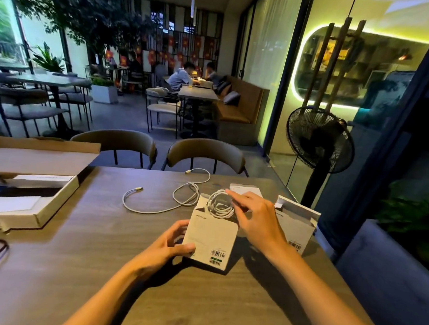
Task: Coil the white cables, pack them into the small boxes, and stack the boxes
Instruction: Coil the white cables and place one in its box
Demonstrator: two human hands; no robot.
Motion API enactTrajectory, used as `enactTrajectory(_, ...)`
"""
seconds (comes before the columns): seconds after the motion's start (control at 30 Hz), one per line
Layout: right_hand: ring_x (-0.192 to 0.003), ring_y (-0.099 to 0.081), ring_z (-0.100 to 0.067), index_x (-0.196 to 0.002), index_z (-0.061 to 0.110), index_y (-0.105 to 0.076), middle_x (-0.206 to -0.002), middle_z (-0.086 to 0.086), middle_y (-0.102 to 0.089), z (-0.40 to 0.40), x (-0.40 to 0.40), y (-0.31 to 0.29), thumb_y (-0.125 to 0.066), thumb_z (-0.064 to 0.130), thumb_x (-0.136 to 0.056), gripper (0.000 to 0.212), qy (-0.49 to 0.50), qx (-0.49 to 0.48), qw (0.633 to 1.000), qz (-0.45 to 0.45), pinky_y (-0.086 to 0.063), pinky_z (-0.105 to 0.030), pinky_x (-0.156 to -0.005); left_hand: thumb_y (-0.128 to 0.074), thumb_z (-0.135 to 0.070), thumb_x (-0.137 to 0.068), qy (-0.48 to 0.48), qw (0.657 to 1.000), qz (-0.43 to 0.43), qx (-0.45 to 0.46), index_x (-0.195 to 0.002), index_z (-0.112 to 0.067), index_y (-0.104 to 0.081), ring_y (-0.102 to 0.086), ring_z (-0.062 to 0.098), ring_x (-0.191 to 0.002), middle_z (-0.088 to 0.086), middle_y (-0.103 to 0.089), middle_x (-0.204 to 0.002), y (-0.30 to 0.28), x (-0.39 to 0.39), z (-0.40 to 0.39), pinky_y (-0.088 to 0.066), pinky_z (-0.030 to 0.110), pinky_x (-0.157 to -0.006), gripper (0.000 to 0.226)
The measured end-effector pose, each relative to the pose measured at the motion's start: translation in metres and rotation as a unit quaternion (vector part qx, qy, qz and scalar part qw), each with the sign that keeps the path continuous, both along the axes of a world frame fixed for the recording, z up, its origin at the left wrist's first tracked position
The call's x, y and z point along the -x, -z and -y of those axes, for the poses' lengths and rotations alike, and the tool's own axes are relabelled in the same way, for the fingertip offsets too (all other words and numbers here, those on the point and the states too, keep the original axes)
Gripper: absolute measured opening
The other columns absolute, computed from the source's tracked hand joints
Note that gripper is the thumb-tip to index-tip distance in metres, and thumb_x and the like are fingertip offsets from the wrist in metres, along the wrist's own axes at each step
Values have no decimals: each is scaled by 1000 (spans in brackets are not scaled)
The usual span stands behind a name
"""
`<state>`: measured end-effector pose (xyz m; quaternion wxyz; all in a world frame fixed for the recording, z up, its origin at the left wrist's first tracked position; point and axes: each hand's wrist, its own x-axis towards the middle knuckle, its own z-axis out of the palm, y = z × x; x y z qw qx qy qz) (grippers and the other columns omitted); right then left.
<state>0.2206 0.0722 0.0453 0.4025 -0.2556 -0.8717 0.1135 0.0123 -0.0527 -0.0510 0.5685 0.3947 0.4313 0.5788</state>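
The left hand (169, 242) grips the near-left edge of a small white box (210, 237), thumb and fingers curled round it. At the box's open far end, at twelve o'clock, sits a coiled white cable (220, 203); the right hand (254, 218) rests its fingers on the coil (whether pinching, I cannot tell). A loose cable (171, 200) lies at ten o'clock on the table (77, 254), another opened box (296, 224) at three.

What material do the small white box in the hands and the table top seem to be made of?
Small white box: likely matte printed cardboard, judging by its folded flaps and barcode labels. Brown table top: looks like wood or wood-effect laminate with a dull finish; streaky grain shows, but which one is unclear.
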Motion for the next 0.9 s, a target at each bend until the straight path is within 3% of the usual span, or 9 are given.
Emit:
enactTrajectory(0.13, -84, -64, -16, -136, 16, -63, -97, -6, -71, 5, 0, 0, -69, 3, -92, 46, 7, -18, 1000, 5, -59, -32, -73, -71, 1, -89, 16, 998, -63, -19, -136, -19, -51, -51, 42, -132, 15, -53, -144, 3, 3, 1, -40, 68, -105, 55)
enactTrajectory(0.3, -87, -68, -16, -137, 15, -63, -102, -6, -71, 13, -5, 13, -76, 2, -85, 55, -10, -89, 993, 72, -49, -14, -75, -69, 5, -88, 11, 991, -137, -2, -135, -9, -44, -58, 35, -127, 17, -58, -138, 2, 4, 3, -46, 63, -103, 56)
enactTrajectory(0.57, -88, -71, -20, -135, 16, -63, -108, -6, -71, 24, -18, 14, -82, 10, -82, 57, -46, -125, 984, 114, -62, -26, -67, -71, 1, -87, -11, 967, -256, -12, -130, -14, -49, -65, 29, -117, 12, -65, -128, -6, 2, 5, -57, 46, -94, 50)
enactTrajectory(0.73, -90, -68, -18, -133, 16, -62, -108, -4, -69, 28, -15, 6, -80, 12, -84, 52, -72, -128, 981, 130, -62, -27, -71, -81, -13, -82, -51, 953, -294, -49, -134, -32, -42, -65, 13, -116, -4, -66, -124, -22, -13, 9, -58, 32, -89, 68)
enactTrajectory(0.8, -92, -67, -18, -131, 17, -61, -110, -3, -67, 31, -12, 3, -79, 18, -86, 49, -85, -118, 980, 139, -61, -29, -71, -84, -17, -79, -83, 952, -286, -75, -136, -38, -37, -65, 9, -114, -6, -65, -123, -32, -21, 10, -60, 30, -83, 77)
enactTrajectory(0.9, -95, -66, -18, -132, 20, -61, -112, -2, -64, 31, -10, 2, -77, 19, -89, 46, -85, -110, 978, 159, -58, -26, -74, -87, -13, -74, -109, 945, -289, -107, -137, -40, -35, -68, 17, -112, 0, -65, -122, -38, -26, 8, -62, 36, -82, 86)
